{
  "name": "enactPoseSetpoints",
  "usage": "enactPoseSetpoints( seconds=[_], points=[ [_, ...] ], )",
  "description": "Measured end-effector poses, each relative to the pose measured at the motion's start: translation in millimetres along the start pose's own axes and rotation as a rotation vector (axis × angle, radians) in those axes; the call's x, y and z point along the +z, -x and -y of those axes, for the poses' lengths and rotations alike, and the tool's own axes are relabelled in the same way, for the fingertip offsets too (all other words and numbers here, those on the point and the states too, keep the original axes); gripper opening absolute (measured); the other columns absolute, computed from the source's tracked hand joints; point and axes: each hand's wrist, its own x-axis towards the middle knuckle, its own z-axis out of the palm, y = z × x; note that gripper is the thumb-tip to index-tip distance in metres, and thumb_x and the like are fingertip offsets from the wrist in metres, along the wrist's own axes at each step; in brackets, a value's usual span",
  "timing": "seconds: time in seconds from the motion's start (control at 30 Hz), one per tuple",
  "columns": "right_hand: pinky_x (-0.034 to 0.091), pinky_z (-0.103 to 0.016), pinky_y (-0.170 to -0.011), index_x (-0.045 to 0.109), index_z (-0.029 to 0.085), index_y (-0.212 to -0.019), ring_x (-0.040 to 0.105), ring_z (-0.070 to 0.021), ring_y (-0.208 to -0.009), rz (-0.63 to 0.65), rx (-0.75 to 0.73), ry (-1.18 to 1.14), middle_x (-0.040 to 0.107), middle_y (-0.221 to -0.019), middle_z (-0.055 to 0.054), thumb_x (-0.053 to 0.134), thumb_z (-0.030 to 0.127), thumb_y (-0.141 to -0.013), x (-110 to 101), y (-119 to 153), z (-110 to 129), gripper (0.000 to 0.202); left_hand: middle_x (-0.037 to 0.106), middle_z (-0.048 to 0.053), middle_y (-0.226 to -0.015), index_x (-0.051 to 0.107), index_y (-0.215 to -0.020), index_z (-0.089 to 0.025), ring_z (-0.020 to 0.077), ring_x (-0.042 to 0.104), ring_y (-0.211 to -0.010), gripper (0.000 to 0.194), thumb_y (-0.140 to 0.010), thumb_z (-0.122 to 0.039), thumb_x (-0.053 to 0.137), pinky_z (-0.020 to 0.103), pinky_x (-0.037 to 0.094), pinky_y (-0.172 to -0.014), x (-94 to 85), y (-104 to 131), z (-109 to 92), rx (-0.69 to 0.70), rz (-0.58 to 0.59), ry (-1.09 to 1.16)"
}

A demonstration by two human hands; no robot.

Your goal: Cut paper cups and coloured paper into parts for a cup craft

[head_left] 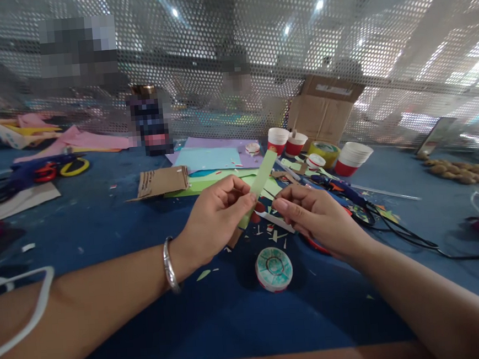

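My left hand (pixel 221 214), with a silver bangle at the wrist, pinches a light green paper strip (pixel 263 173) that slants up and away. Close to its right, my right hand (pixel 314 212) has thumb and fingers pressed together; a thin dark tip shows at them, too small to name. Under the right hand a red curved handle (pixel 317 245) shows in part. Below both hands a round disc (pixel 273 269) with a green-and-white patterned top and red side sits on the blue tabletop (pixel 234 318). Small green and white paper scraps (pixel 275 235) lie behind it.
Paper cups (pixel 353 158), yellow tape (pixel 324 153) and a cardboard box (pixel 321 109) stand at the back right. A blue glue gun (pixel 343 188) trails a black cable. Cardboard (pixel 163 183) and coloured sheets (pixel 208 158) lie behind my hands. Yellow-handled scissors (pixel 75 166) lie left. A perforated screen (pixel 214 65) rises behind.
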Motion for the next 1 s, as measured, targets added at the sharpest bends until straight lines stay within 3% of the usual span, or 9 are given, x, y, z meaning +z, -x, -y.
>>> enactPoseSetpoints(
  seconds=[0.17,0.43,0.6,0.9,1.0],
  points=[
    [0.023,-0.021,-0.041,0.064,0.017,-0.091,0.036,-0.0048,-0.048,0.031,-0.001,-0.013,0.05,-0.065,0.005,0.063,0.051,-0.092,1.8,1.8,2.0,0.034,0.066,-0.002,-0.064,0.054,-0.086,-0.019,0.0084,0.056,-0.047,0.014,-0.091,-0.029,0.062,0.016,0.039,-0.039,0.9,0.9,-4.1,-0.053,0.048,-0.053],
    [0.018,-0.023,-0.041,0.064,0.017,-0.09,0.03,-0.006,-0.049,0.053,0.017,-0.069,0.048,-0.064,0.004,0.066,0.051,-0.089,2.6,1.4,0.3,0.034,0.066,-0.001,-0.061,0.058,-0.081,-0.018,0.0099,0.061,-0.056,0.01,-0.086,-0.022,0.065,0.017,0.045,-0.048,4.2,3.3,-10.5,-0.072,0.102,-0.003],
    [0.022,-0.023,-0.045,0.066,0.017,-0.092,0.034,-0.0069,-0.053,0.068,-0.007,-0.045,0.055,-0.07,0.002,0.065,0.051,-0.09,1.4,1.4,-3.4,0.034,0.067,0.0,-0.061,0.059,-0.078,-0.017,0.011,0.062,-0.056,0.011,-0.082,-0.021,0.068,0.017,0.045,-0.048,5.5,3.8,-11.9,-0.106,0.101,0.02],
    [0.025,-0.023,-0.045,0.065,0.017,-0.084,0.037,-0.0075,-0.053,0.044,-0.008,-0.009,0.057,-0.071,0.001,0.064,0.054,-0.089,2.9,2.9,-1.2,0.037,0.066,-0.001,-0.061,0.061,-0.077,-0.016,0.0088,0.06,-0.052,0.013,-0.078,-0.02,0.074,0.015,0.042,-0.044,5.8,4.4,-11.1,-0.142,0.096,0.054],
    [0.022,-0.023,-0.043,0.067,0.017,-0.087,0.032,-0.0069,-0.049,0.045,0.005,-0.006,0.052,-0.066,0.003,0.064,0.054,-0.09,3.0,3.3,-0.1,0.037,0.066,-0.001,-0.061,0.062,-0.077,-0.016,0.0079,0.058,-0.049,0.013,-0.077,-0.02,0.075,0.015,0.04,-0.043,6.1,4.4,-12.6,-0.155,0.089,0.054]
  ],
)
